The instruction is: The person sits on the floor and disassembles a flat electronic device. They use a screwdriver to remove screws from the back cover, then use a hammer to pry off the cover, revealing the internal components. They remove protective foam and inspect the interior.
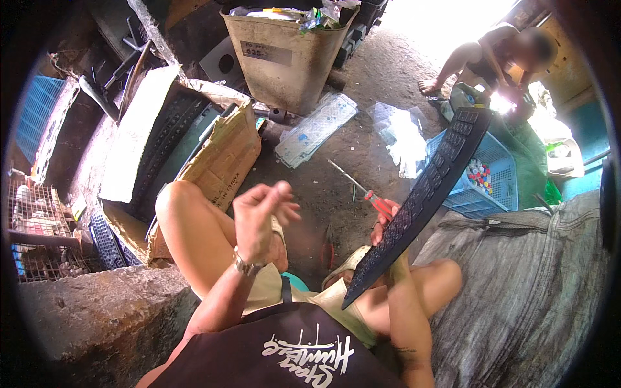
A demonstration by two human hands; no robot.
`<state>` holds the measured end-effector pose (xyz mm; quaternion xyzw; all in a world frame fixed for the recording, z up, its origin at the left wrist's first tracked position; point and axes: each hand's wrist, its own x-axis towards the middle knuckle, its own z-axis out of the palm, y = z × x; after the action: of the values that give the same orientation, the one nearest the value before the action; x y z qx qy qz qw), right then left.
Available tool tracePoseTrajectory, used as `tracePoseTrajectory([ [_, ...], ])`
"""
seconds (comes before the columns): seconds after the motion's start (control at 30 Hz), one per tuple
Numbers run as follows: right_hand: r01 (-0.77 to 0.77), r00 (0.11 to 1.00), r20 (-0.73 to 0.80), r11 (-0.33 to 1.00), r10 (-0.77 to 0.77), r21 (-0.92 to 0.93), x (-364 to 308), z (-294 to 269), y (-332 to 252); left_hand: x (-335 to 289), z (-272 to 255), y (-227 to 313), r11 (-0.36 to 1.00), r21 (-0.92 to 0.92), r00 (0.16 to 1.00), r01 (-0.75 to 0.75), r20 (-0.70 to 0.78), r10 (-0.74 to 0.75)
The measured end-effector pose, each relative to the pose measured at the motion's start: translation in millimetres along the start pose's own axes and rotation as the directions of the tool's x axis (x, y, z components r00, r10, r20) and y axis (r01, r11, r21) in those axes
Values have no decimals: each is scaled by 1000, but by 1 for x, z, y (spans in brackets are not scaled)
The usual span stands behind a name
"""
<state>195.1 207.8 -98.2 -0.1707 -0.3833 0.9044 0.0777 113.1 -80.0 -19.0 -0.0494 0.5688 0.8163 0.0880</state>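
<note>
My right hand (379, 231) is closed around the edge of a long black keyboard (414, 210), held tilted up over my right leg. The keyboard hides part of that hand. A screwdriver (378, 204) with a red handle sticks out of the same hand, its metal shaft pointing up and left. My left hand (262, 216), with a watch (247, 265) on the wrist, is raised over my left knee. Its thumb stands apart from loosely bent fingers, and nothing shows in it.
A torn cardboard box (223, 165) with black keyboards stands left. Clear plastic sheets (317, 132) lie ahead, near a large beige bin (281, 68). A blue basket (482, 204) contains small colourful pieces. Another person (495, 55) crouches at the far right. Grey sacking (524, 291) lies at right.
</note>
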Motion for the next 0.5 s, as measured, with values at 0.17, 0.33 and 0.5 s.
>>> tracePoseTrajectory([
  [0.17, -56, 997, -56, 997, 59, 51, 1, 3, -4, 52, -38, -23, 990, 78, 990, 115, -86, -108],
  [0.33, -38, 995, -91, 999, 40, 24, -2, 9, -6, 54, -47, -44, 963, 127, 967, 240, -117, -226],
  [0.5, -4, 997, -83, 1000, 4, -1, -4, 13, -7, 36, -20, -32, 943, 274, 972, 189, 83, -219],
])
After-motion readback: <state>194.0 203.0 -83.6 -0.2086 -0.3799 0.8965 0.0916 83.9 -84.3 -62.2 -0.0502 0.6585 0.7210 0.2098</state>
